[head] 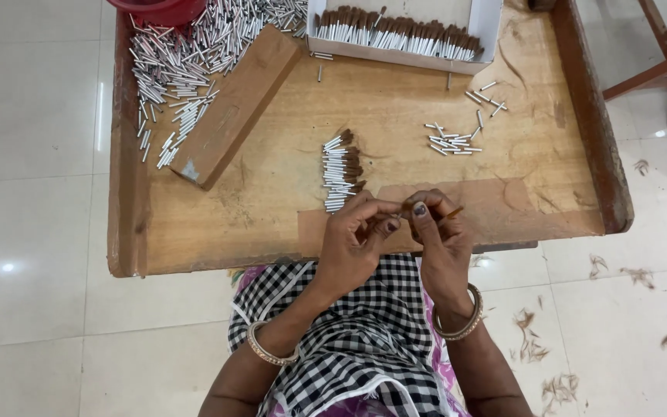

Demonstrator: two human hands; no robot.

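Nearest me, above the near edge of the low wooden table [218, 232]: my left hand [353, 247] and right hand [441, 239], fingertips pressed together, pinching a thin tuft of brown bristles [451, 212], small, partly hidden. Mid-table: a row of silver tubes with brown bristle tips [340, 171]. Far left corner: a heap of bare silver metal tubes [187, 62] beside a long wooden block [237, 104]. Far edge: a white cardboard box [488, 23].

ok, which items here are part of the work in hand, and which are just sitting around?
In use:
left hand and right hand, pinching a small tuft of brown bristles
row of bristle-tipped metal tubes
loose tubes

Lying about:
wooden block
red container
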